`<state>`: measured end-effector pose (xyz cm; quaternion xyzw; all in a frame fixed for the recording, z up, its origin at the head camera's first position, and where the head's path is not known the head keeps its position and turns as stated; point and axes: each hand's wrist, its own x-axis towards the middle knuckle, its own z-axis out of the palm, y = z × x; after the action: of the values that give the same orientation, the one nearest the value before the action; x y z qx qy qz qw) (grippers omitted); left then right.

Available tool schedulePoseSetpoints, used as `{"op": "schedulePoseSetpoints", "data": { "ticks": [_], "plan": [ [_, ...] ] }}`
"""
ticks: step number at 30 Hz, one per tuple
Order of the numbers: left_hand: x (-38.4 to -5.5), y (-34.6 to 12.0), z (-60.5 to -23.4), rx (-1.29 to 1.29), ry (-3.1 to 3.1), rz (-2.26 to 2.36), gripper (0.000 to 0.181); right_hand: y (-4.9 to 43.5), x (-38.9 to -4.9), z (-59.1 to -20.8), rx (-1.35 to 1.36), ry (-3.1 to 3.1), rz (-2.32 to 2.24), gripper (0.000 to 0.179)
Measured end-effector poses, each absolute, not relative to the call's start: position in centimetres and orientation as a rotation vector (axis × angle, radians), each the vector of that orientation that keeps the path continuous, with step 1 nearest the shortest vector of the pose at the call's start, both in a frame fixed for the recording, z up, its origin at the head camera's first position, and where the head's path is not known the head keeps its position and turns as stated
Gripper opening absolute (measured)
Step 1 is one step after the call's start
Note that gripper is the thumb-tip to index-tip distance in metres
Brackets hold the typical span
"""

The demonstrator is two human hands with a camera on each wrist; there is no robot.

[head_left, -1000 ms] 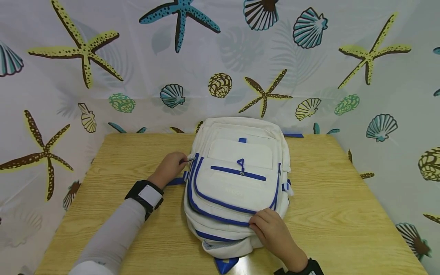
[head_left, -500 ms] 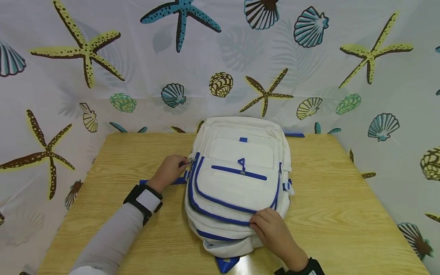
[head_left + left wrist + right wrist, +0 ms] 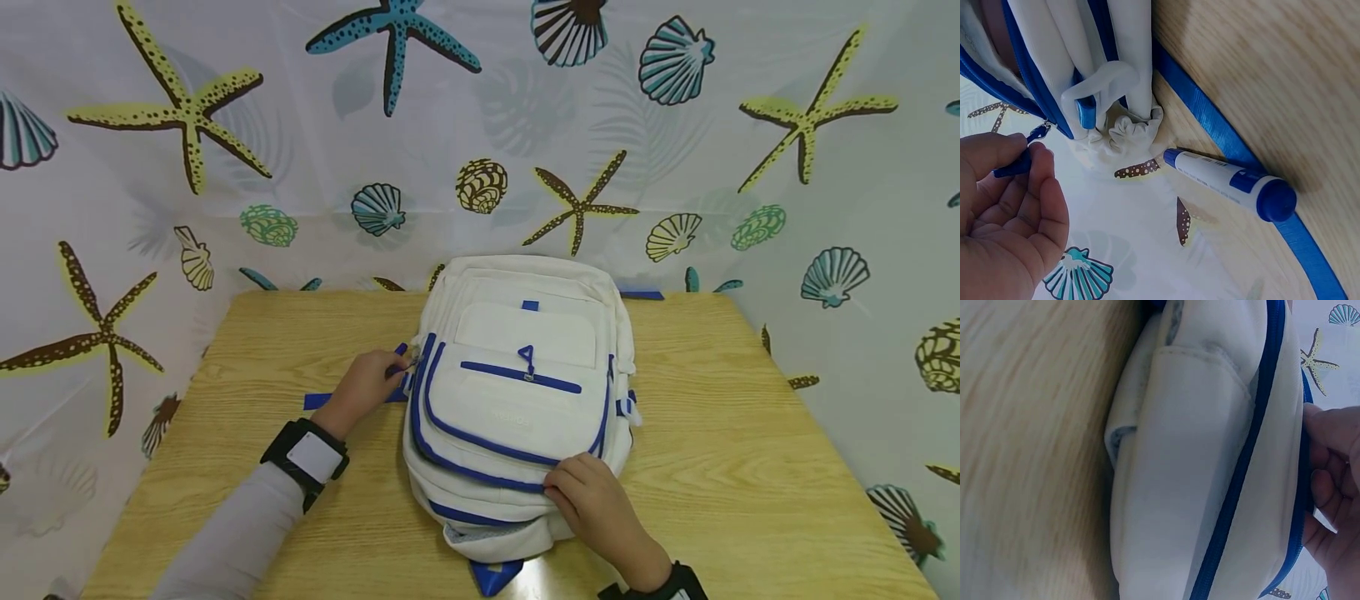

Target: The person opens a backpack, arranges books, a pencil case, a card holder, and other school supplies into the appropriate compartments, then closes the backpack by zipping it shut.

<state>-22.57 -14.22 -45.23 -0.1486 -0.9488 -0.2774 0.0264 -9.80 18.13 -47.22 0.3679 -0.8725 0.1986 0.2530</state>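
Note:
A white backpack [image 3: 517, 333] with blue zips lies on the wooden table, front pocket facing up. At its left side my left hand [image 3: 362, 390] pinches a blue zipper pull [image 3: 1019, 164] between thumb and fingers. In the left wrist view the blue zip [image 3: 1025, 69] above that pull is parted, showing a pale lining. My right hand [image 3: 596, 508] grips the blue-trimmed lower edge of the front pocket, near the bag's lower right. From the right wrist, the thumb and fingers [image 3: 1329, 434] close on that trim [image 3: 1302, 506].
A blue-and-white marker [image 3: 1229, 181] lies on the table beside the bag, across a blue strap [image 3: 1210, 119]. Another blue piece [image 3: 495, 577] sticks out under the bag's bottom. A shell-and-starfish cloth [image 3: 450, 125] hangs behind the wooden table [image 3: 750, 433].
My left hand has slid a little down along the bag's left side with the zipper pull. A blue tip now shows above that hand. The right hand keeps its place on the pocket edge.

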Motion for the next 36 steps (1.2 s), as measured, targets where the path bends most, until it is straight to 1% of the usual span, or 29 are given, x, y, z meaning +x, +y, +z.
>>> {"op": "schedulePoseSetpoints", "data": {
  "ticks": [9, 13, 22, 29, 36],
  "plan": [
    [-21.5, -14.7, -45.9, -0.501, -2.868, -0.889, 0.011, 18.2, -9.9, -47.4, 1.004, -2.383, 0.536, 0.006],
    [-21.1, -14.7, -45.9, -0.48, -2.881, -0.903, 0.011, 18.2, -9.9, -47.5, 1.004, -2.368, 0.531, 0.004],
    [-20.2, -14.8, -45.8, -0.474, -2.902, -0.942, 0.011, 18.1, -9.8, -47.5, 0.991, -2.355, 0.557, 0.017],
    [-19.2, -14.9, -45.8, -0.43, -2.91, -0.945, 0.014, 18.1, -9.8, -47.8, 0.99, -2.356, 0.593, 0.012],
    [-18.4, -14.9, -45.6, -0.461, -2.893, -0.953, 0.012, 18.0, -9.8, -47.8, 0.969, -2.357, 0.594, 0.013]
  ]
}}
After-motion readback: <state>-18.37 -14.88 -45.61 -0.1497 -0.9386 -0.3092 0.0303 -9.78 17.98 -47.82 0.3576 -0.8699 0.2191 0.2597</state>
